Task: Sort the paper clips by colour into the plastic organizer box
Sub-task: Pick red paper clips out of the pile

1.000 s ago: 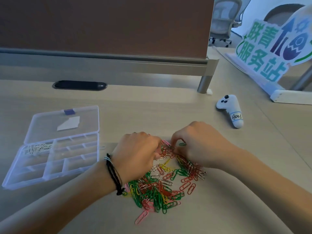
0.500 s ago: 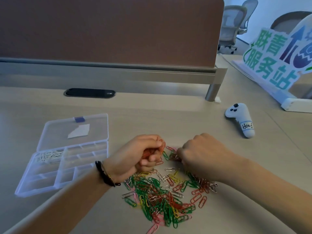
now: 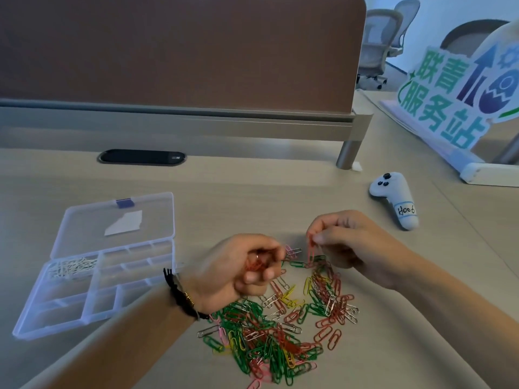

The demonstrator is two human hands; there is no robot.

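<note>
- While I watch thru the head cam, my left hand [image 3: 241, 265] sits curled above the near-left edge of the loose heap of coloured wire paper clips [image 3: 278, 324], fingers clenched round a small bunch of red paper clips [image 3: 254, 264].
- Right hand [image 3: 351, 242] is just beyond the heap's far edge; thumb + forefinger pinch one red-orange paper clip [image 3: 311, 252], which hangs down w/ its lower end touching the pile.
- Heap lies on the pale beige table [image 3: 252, 197] btwn my forearms: green, red, yellow, pink, silver clips all mixed.
- Clear plastic organizer box [image 3: 92, 279] lies to the left of the heap, well apart from it, lid flat open behind the tray.
- Only one compartment, far-left corner, holds anything I can make out: white paper clips [image 3: 71, 268].
- Black braided wristband [image 3: 179, 293] on left wrist.
- White handheld controller w/ a handwritten label [image 3: 396, 200] lies on the table, right of and beyond the right hand, not touching it.
- Brown desk partition [image 3: 179, 51] stands along the far edge; green-lettered sign [image 3: 452, 99] stands far right.
</note>
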